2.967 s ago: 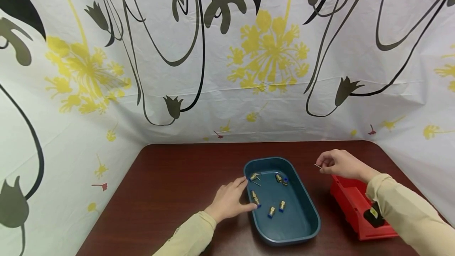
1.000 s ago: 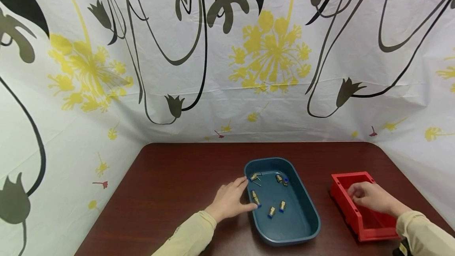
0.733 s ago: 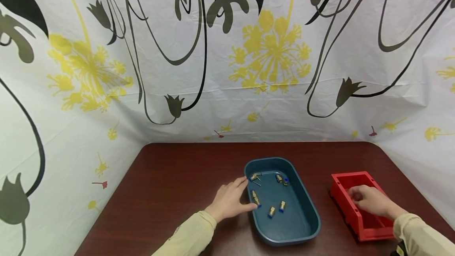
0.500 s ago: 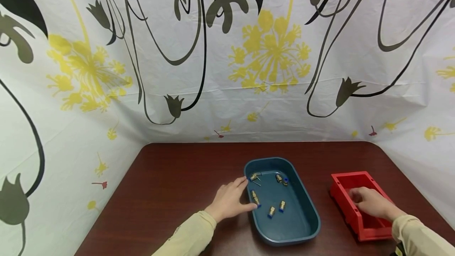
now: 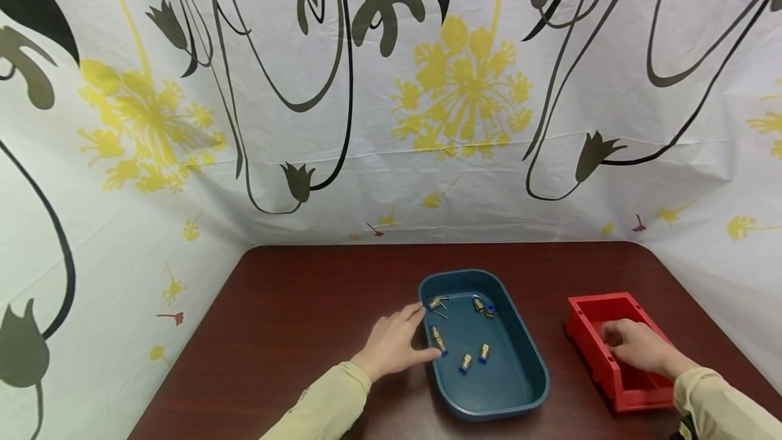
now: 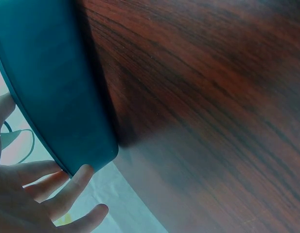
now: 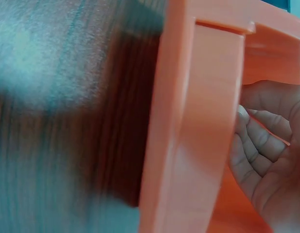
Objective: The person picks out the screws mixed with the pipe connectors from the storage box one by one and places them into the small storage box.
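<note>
My left hand (image 5: pixel 394 345) rests with its fingers spread at the left rim of a blue-grey tray (image 5: pixel 497 392). In the left wrist view its fingers touch the tray's edge (image 6: pixel 57 87). Inside lie several brass pneumatic fittings with blue collars, such as one fitting (image 5: pixel 466 362), and a thin metal pin (image 5: pixel 439 314) near the far left. My right hand (image 5: pixel 641 346) reaches down into a red plastic bin (image 5: pixel 644 400), its fingers curled. The bin's wall (image 7: pixel 203 126) partly hides the fingertips in the right wrist view, so I cannot tell whether they pinch anything.
Both containers stand on a dark red-brown wooden table (image 5: pixel 305 318), the tray near the middle and the bin to its right. A white curtain (image 5: pixel 354 223) with flower prints hangs behind the table and along its sides.
Three seconds ago my right hand pinched a thin metal pin above the bin's far end; since then it has moved down into the bin. My left hand and the tray have stayed put.
</note>
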### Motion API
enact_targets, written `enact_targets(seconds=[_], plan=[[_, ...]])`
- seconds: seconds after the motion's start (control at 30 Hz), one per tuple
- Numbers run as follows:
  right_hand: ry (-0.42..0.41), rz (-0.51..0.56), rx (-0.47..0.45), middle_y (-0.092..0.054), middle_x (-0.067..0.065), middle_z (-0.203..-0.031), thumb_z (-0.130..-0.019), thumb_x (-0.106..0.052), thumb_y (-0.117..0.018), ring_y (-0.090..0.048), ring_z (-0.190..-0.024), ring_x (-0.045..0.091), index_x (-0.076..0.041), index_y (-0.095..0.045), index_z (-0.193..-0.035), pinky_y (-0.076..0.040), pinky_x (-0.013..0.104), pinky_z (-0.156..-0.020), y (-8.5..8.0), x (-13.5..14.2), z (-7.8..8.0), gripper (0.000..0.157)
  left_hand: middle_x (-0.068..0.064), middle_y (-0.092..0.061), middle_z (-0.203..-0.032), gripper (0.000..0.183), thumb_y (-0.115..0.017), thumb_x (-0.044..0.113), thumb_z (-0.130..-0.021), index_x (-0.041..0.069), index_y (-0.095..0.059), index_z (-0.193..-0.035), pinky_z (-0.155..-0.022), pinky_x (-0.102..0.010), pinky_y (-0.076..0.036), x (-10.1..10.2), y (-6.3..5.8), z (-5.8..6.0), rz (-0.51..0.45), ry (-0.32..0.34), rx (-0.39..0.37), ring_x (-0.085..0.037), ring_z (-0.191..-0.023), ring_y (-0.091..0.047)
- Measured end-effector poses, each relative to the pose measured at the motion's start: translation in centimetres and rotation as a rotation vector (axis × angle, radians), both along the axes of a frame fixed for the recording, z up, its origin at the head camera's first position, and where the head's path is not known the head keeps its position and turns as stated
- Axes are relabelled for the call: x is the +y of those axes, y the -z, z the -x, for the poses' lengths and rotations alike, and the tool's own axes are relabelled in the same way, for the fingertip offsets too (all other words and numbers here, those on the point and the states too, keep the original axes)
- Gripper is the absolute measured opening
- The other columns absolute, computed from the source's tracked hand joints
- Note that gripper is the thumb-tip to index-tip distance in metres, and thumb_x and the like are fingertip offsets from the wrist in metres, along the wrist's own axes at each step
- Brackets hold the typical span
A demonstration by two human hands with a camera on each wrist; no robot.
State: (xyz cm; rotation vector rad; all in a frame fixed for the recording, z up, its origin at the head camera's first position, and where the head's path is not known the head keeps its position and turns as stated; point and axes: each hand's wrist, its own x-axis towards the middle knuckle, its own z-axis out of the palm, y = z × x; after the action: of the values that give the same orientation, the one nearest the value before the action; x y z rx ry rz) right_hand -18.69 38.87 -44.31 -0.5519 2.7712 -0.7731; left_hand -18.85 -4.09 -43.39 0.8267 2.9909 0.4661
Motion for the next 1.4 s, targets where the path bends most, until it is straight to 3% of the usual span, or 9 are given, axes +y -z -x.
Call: enact_targets(seconds=[0.43,0.83,1.2,1.4], plan=[[-0.011,0.018,0.114,-0.058,-0.005,-0.075,-0.075,-0.002,-0.063,-0.052,-0.064,0.003,-0.007,-0.06,-0.083,-0.042,0.024,-0.053,-3.5,-0.2,1.2,0.01,-0.007,-0.039,-0.133,0.078,-0.054,0.06,-0.075,0.006,-0.043,-0.131,-0.084,-0.045,-0.038,-0.2,-0.2,0.3,-0.012,-0.006,-0.013,-0.023,-0.112,-0.044],[-0.04,-0.019,0.225,-0.058,-0.008,-0.073,-0.077,-0.011,-0.067,-0.05,-0.061,0.004,-0.009,-0.062,-0.084,-0.043,0.026,-0.055,-7.4,-2.8,2.3,0.009,-0.006,-0.039,-0.133,0.078,-0.054,0.06,-0.075,0.007,-0.043,-0.131,-0.085,-0.045,-0.038,-0.1,-0.1,0.3,-0.003,-0.01,-0.019,-0.023,-0.113,-0.044],[-0.094,0.024,0.216,-0.06,-0.007,-0.075,-0.079,-0.013,-0.065,-0.054,-0.064,0.006,-0.012,-0.062,-0.086,-0.044,0.026,-0.057,-10.4,-5.9,3.7,0.008,-0.007,-0.039,-0.133,0.078,-0.055,0.059,-0.075,0.006,-0.043,-0.131,-0.085,-0.045,-0.038,-0.1,-0.1,0.1,-0.011,-0.003,-0.022,-0.023,-0.113,-0.044],[-0.118,0.028,0.223,-0.061,-0.008,-0.077,-0.08,-0.014,-0.065,-0.054,-0.068,0.007,-0.013,-0.062,-0.087,-0.045,0.027,-0.061,-11.0,-8.2,4.5,0.007,-0.006,-0.039,-0.133,0.077,-0.055,0.059,-0.075,0.007,-0.043,-0.131,-0.085,-0.045,-0.038,0.0,-0.1,0.0,-0.016,-0.002,-0.026,-0.022,-0.113,-0.043]])
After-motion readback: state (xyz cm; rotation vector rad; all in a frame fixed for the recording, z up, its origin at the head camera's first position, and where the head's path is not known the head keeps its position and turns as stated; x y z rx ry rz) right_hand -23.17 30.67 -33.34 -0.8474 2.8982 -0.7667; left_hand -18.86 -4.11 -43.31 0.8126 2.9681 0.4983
